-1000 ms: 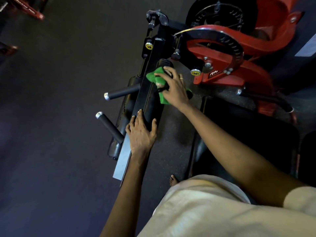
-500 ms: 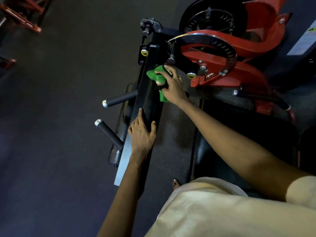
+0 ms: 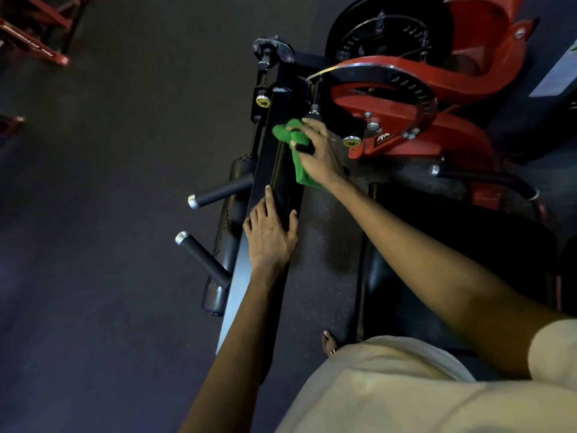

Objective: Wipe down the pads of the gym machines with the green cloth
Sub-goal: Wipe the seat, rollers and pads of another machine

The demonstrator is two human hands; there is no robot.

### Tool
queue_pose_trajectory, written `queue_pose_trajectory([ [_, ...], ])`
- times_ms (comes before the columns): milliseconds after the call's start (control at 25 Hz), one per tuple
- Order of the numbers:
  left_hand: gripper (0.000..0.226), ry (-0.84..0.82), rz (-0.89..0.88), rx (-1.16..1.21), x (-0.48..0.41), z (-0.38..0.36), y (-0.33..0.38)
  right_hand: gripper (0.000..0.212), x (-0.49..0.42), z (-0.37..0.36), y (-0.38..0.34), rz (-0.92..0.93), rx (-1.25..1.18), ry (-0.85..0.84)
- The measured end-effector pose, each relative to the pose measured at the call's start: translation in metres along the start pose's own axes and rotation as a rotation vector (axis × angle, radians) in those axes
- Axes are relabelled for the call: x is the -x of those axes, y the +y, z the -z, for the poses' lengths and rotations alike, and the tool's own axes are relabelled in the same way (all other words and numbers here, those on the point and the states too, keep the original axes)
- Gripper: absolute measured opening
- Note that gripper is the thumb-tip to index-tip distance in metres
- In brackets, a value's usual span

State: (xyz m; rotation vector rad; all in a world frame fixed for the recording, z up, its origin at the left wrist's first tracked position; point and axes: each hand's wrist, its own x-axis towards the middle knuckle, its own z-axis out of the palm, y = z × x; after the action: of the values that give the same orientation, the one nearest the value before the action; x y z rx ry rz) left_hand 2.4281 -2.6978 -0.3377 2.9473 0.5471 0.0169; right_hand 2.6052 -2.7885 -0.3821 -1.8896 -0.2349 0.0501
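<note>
Dark floor (image 3: 109,214); right hand (image 3: 318,157) round green cloth (image 3: 300,175)

I see the green cloth (image 3: 299,171) bunched up in the right hand's (image 3: 315,154) grip. It is pressed on the far end of a long black roller pad (image 3: 285,192) that runs tilted toward me. A second black roller pad (image 3: 231,220) lies parallel, near its left side.
</note>
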Motion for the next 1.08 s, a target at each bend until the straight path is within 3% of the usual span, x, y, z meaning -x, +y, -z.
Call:
queue_pose_trajectory([
  [120,0.074,-0.004,0.002,0.004,0.001,0.001,0.0,0.043,0.01,-0.007,0.009,0.051,-0.054,0.038],
  [280,0.078,-0.069,-0.006,0.033,-0.014,0.006,0.003,0.04,-0.008,-0.007,0.016,-0.146,-0.198,0.032],
  [480,0.082,-0.062,0.001,0.021,-0.034,0.004,0.014,0.029,-0.009,-0.01,0.039,-0.507,-0.565,-0.04],
  [560,0.081,-0.061,0.0,0.01,-0.034,0.002,0.012,0.047,-0.006,-0.023,0.053,-0.588,-0.676,-0.053],
  [680,0.082,-0.051,0.004,0.019,-0.034,0.001,0.011,0.093,-0.01,-0.044,0.084,-0.659,-0.821,-0.116],
  [720,0.082,-0.053,0.007,0.023,-0.035,0.001,0.011,0.097,-0.009,-0.047,0.086,-0.708,-0.847,-0.131],
  [920,0.082,-0.059,0.017,0.041,-0.034,0.0,0.011,0.096,0.049,-0.061,0.074,-0.901,-0.895,-0.149],
  [1080,0.082,-0.056,0.031,0.085,-0.036,0.002,0.011,0.055,0.072,-0.051,0.046,-0.958,-0.929,-0.16],
])
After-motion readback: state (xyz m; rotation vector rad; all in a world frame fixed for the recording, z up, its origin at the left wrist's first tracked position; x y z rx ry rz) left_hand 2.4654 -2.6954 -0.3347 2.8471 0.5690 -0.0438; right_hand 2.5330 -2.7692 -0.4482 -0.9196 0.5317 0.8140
